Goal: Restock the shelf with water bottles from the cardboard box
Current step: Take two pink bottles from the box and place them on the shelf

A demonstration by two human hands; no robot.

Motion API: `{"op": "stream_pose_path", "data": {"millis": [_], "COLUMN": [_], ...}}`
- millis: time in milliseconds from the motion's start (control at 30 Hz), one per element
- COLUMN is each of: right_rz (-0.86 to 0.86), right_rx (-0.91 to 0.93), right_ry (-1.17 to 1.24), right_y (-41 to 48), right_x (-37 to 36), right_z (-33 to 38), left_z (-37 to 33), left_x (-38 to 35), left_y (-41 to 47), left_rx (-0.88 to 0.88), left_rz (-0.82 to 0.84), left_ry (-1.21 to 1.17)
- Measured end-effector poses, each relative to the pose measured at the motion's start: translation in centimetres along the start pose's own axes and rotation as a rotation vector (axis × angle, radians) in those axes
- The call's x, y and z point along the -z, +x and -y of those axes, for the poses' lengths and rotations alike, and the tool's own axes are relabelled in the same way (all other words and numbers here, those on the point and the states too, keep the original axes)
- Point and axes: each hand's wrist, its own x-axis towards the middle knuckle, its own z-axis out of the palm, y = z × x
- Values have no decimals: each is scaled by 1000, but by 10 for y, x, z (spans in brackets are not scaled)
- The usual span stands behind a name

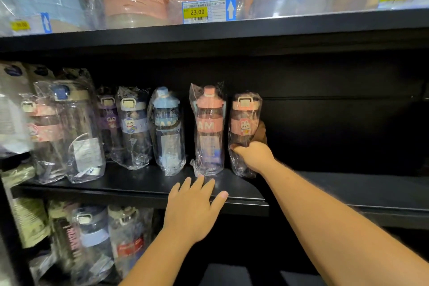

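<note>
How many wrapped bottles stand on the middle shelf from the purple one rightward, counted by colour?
Purple bottle: 1
Blue bottles: 2
Pink bottles: 2, the rightmost gripped by the right hand
Total: 5

We count seven wrapped water bottles point(209, 127) on the middle shelf point(139, 183): three pink, two blue, one purple, one large and clear. We see three yellow price tags point(197, 12) on the edge above, and two hands, the left hand point(192, 211) and the right hand point(254, 154).
</note>
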Motion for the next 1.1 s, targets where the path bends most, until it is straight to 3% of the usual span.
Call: {"op": "stream_pose_path", "data": {"millis": [200, 267, 400, 467, 867, 1000, 1100], "right_rz": [64, 123, 292, 315, -18, -16, 27], "right_rx": [-66, -127, -113, -73, -4, -88, -208], "right_ry": [144, 0, -582, -662, -795, -815, -819], "right_y": [-1, -15, -57, -78, -208, -249, -293], "right_x": [11, 23, 42, 49, 33, 20, 11], "right_z": [-4, -13, -48, -62, -98, -127, -156], "left_z": [11, 14, 14, 15, 13, 2, -12], "left_x": [-6, -9, -17, -20, -46, -65, -97], "left_y": [-15, -14, -13, -12, -35, -61, -89], "left_rx": [-63, -72, -90, -94, -210, -249, -407], "left_rz": [46, 30, -39, -53, -227, -223, -128], "left_ry": [33, 39, 31, 27, 42, 7, 34]}}
